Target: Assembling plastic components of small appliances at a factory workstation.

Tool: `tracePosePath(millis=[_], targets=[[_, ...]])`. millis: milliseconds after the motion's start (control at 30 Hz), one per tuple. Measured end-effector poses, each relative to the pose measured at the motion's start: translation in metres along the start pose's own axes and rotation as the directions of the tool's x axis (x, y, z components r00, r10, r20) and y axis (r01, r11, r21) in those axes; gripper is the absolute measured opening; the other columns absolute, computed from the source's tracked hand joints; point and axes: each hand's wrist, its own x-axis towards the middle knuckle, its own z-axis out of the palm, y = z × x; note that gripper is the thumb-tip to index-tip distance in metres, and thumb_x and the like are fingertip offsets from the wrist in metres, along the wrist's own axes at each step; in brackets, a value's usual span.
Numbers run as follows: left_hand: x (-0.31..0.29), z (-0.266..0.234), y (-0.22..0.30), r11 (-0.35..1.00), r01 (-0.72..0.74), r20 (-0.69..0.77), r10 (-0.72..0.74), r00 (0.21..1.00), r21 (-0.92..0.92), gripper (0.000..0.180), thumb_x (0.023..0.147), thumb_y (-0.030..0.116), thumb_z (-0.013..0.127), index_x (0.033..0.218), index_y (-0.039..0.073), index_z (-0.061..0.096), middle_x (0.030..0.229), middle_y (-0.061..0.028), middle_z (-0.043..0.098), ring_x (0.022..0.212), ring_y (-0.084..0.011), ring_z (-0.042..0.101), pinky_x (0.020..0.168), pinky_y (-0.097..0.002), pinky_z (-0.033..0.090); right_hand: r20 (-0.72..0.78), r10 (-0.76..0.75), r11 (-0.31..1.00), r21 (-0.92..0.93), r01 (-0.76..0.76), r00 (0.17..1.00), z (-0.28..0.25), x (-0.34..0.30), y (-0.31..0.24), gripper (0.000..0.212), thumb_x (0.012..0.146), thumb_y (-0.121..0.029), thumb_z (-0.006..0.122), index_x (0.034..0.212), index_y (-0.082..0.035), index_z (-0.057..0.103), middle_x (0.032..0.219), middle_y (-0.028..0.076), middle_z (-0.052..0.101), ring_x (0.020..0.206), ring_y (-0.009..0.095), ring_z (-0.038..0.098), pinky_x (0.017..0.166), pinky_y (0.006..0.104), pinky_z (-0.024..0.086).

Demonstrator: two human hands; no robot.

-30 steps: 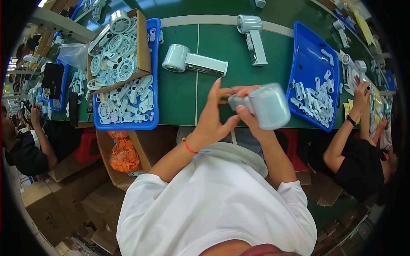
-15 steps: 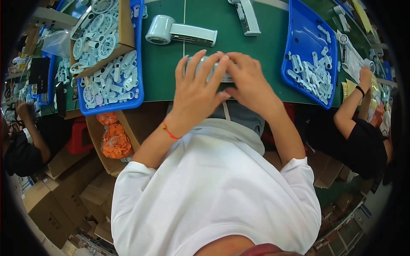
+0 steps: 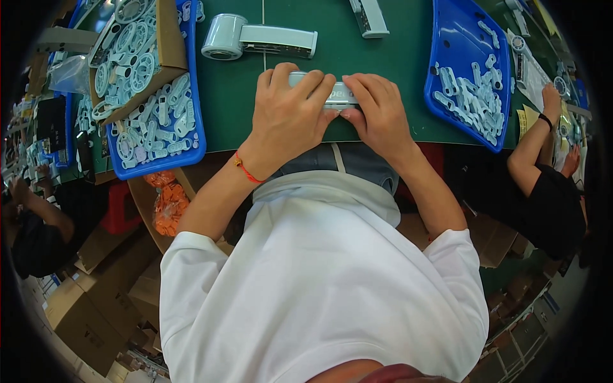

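Between both hands is a pale blue-grey plastic housing [image 3: 343, 94], lying low over the table's near edge with printing on its top face. My left hand [image 3: 287, 105] is wrapped over its left part and hides most of it. The fingers and thumb of my right hand [image 3: 381, 116] close round its right end. Beyond them, a similar housing [image 3: 258, 38] with a drum-shaped head and a flat handle lies on the green table [image 3: 223, 112]. A second housing [image 3: 370, 19] lies farther right, partly cut off by the picture's upper edge.
At left, a blue tray [image 3: 199, 121] holds small pale parts and a cardboard box [image 3: 174, 48] of round grilles. Another blue tray [image 3: 446, 29] with small parts stands at right. An orange-filled bag [image 3: 171, 207] sits below the table. People work on both sides.
My fingers have lowered and closed round the housing, where before they arched over it. More of its top face shows between my hands. The view has shifted slightly.
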Motion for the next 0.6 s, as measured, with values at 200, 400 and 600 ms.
tracePosePath(millis=[200,400,600], targets=[[0.0027,-0.0018,-0.0008,0.997,-0.041,0.038,0.039,0.999,0.058,0.043,0.065,0.026,0.074,0.102,0.008,0.061,0.099,-0.0028,0.059,0.092,-0.0276,0.051,0.079,-0.0432,0.040,0.028,-0.030,0.999,-0.013,0.030,0.999,-0.0006,0.0017,0.0004,0.046,0.076,-0.019,0.066,0.116,0.000,0.054,0.111,0.014,0.055,0.103,0.031,0.053,0.087,0.0410,0.041],[-0.0003,0.0004,-0.0014,1.000,-0.017,-0.004,0.017,1.000,0.016,0.047,0.063,0.026,0.075,0.104,0.008,0.061,0.098,-0.0031,0.059,0.094,-0.0271,0.051,0.080,-0.0433,0.040,0.022,0.000,1.000,0.010,0.000,1.000,-0.0015,0.0001,-0.0018,0.046,0.076,-0.018,0.066,0.118,-0.001,0.053,0.114,0.014,0.054,0.106,0.031,0.051,0.090,0.0403,0.040],[0.0024,0.0007,0.0005,0.996,-0.038,0.042,0.035,0.999,0.084,0.048,0.059,0.024,0.078,0.101,0.009,0.062,0.096,-0.0023,0.059,0.092,-0.0269,0.051,0.078,-0.0427,0.040,0.021,0.032,0.999,0.020,-0.033,0.999,0.0002,0.0013,-0.0030,0.053,0.066,-0.006,0.073,0.116,-0.002,0.054,0.112,0.013,0.056,0.106,0.031,0.052,0.089,0.0394,0.040]])
